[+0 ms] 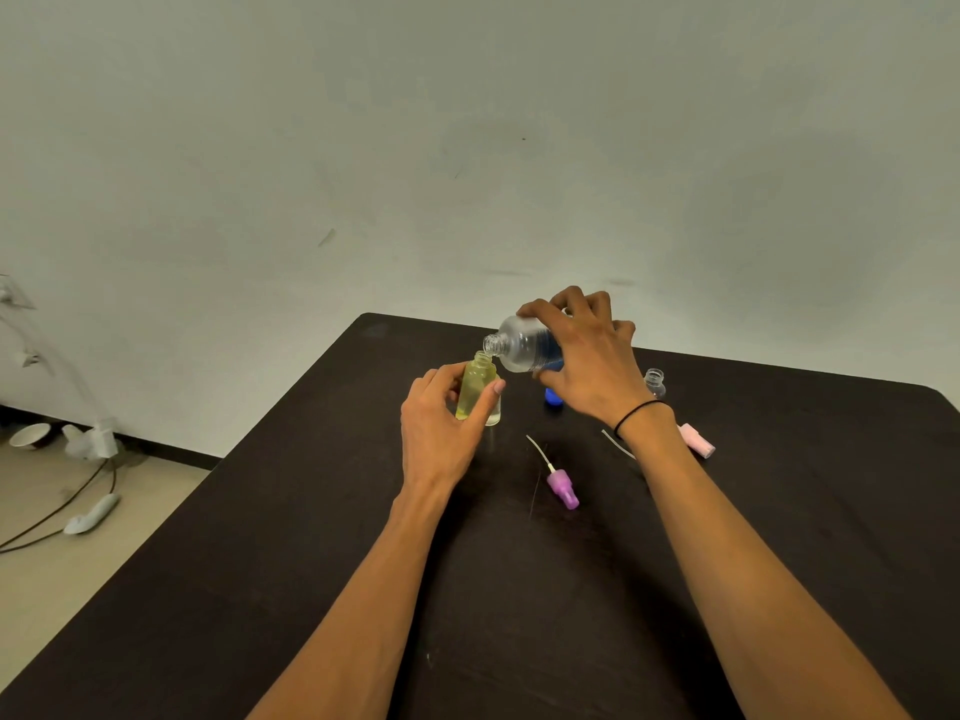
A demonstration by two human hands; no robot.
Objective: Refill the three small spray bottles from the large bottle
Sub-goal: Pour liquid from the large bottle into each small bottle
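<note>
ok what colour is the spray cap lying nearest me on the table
Purple, or lilac: the spray cap shows clearly in the head view.

The right hand (582,350) covers most of the large bottle (519,345); behind its wrist, a small clear bottle (654,381) shows only partly

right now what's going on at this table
A person is refilling small spray bottles. The right hand tips the large clear bottle, its open neck at the mouth of a small yellow bottle that the left hand holds upright on the dark table. A purple spray top and a pink one lie loose nearby; another open small bottle waits behind the right wrist.
</note>
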